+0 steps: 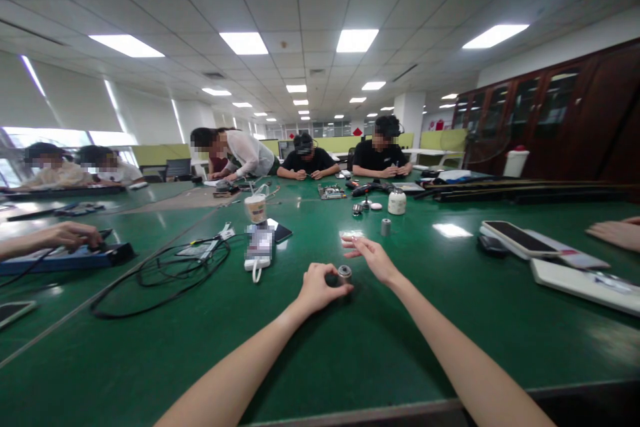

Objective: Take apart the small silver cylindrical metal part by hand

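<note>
My left hand (pixel 320 288) grips a small grey metal cylinder (pixel 345 275) between thumb and fingers; the cylinder stands upright on the green table (pixel 310 360) and shows a round opening or ring on top. To the right of it, my right hand (pixel 371 257) hovers just above the tabletop, fingers stretched out to the left, holding nothing. A second metal cylinder (pixel 385 227) stands farther back, beyond my right hand. Behind that are a white jar (pixel 397 201) and several small dark and metal parts (pixel 357 210), too small to name.
On the left lie a white phone (pixel 259 247), a coiled black cable (pixel 165 280) and a drink cup (pixel 256 208). To the right are a flat device (pixel 520 240) and a white case (pixel 585 283). Co-workers' hands (pixel 75 235) work at both sides; several people sit opposite.
</note>
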A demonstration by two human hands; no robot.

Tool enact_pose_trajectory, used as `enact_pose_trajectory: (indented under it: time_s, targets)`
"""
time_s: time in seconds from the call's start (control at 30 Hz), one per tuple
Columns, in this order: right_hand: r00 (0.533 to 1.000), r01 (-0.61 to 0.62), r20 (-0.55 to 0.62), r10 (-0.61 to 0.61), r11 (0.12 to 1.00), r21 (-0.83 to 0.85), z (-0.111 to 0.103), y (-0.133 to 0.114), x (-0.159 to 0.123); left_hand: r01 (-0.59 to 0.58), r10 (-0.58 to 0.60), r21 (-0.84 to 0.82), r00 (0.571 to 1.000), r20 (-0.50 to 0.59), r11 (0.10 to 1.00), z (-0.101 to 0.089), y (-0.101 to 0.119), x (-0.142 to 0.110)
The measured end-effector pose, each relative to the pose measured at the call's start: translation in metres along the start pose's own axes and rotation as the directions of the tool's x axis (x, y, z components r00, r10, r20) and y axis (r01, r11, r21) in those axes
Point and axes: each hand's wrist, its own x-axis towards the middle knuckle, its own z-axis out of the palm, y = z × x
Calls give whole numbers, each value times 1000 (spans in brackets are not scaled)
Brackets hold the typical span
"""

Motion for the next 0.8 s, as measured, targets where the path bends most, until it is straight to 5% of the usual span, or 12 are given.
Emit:
enact_pose_trajectory:
  time_s: [0.8]
  targets:
    - [1000,1,14,-1,1000,0,0,2,-1,-15,15,7,1000,-11,1000,2,-2,0]
